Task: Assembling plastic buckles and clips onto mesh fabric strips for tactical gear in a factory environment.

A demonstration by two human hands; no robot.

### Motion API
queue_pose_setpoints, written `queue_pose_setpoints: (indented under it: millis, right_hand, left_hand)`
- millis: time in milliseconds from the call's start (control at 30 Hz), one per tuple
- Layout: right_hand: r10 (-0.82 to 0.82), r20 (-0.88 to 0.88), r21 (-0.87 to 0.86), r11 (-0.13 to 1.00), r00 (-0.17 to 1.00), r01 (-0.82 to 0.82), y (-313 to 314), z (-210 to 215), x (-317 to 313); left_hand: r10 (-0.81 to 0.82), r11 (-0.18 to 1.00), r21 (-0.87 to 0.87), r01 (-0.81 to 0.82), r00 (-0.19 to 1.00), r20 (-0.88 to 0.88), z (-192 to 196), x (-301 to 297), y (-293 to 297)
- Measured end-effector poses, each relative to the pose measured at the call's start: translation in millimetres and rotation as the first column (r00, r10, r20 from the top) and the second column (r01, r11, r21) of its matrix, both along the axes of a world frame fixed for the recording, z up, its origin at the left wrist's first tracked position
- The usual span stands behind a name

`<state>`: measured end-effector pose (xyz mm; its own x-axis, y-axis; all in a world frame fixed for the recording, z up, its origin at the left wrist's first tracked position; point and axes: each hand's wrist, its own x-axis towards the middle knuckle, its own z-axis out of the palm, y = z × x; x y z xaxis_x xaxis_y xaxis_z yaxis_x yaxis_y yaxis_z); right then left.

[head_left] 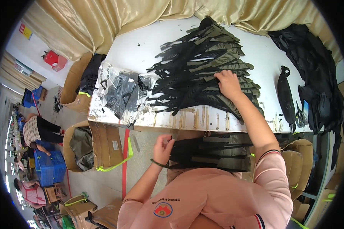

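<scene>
A large fanned pile of black mesh and olive fabric pieces [191, 72] with strap-like ends covers the middle of the white table. My right hand [228, 84] reaches onto its right part, fingers curled down and pinching the edge of an olive piece. More black and olive pieces [210, 152] lie across my lap, below the table's near edge. Beside their left ends, my left hand [163, 149] is raised with fingers curled together. A tiny dark bit shows at its fingertips; what it is I cannot make out.
Clear plastic bags of black buckles [124, 91] lie at the table's left. A long black pouch [284, 95], scissors [300, 114] and heaped black fabric [313, 76] are at right. Cardboard boxes [107, 147] stand left of me. Farther left, a person [38, 129] bends near blue crates [49, 166].
</scene>
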<state>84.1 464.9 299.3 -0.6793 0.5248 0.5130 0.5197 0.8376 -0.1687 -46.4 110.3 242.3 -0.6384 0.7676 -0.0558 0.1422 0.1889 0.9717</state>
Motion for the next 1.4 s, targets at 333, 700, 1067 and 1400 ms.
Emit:
queue_pose_setpoints:
  millis: [333,700,1067,1400]
  right_hand:
    - [0.235,-0.037,0.042,0.972,0.971,-0.233,-16,16,12]
    - [0.224,0.078,-0.072,0.973,0.972,-0.218,-114,65,76]
    - [0.474,0.25,-0.713,0.68,0.844,-0.171,-196,21,88]
    - [0.291,-0.322,-0.936,0.047,0.901,-0.349,-224,-27,-4]
  left_hand:
    - [-0.192,0.98,-0.104,0.167,0.692,-0.696,-6,-51,107]
    - [-0.45,0.893,-0.157,0.422,0.85,-0.272,21,-51,69]
    - [-0.724,0.601,-0.376,0.705,0.68,0.119,20,-59,25]
    - [-0.683,0.691,-0.296,0.66,0.73,0.033,63,-48,39]
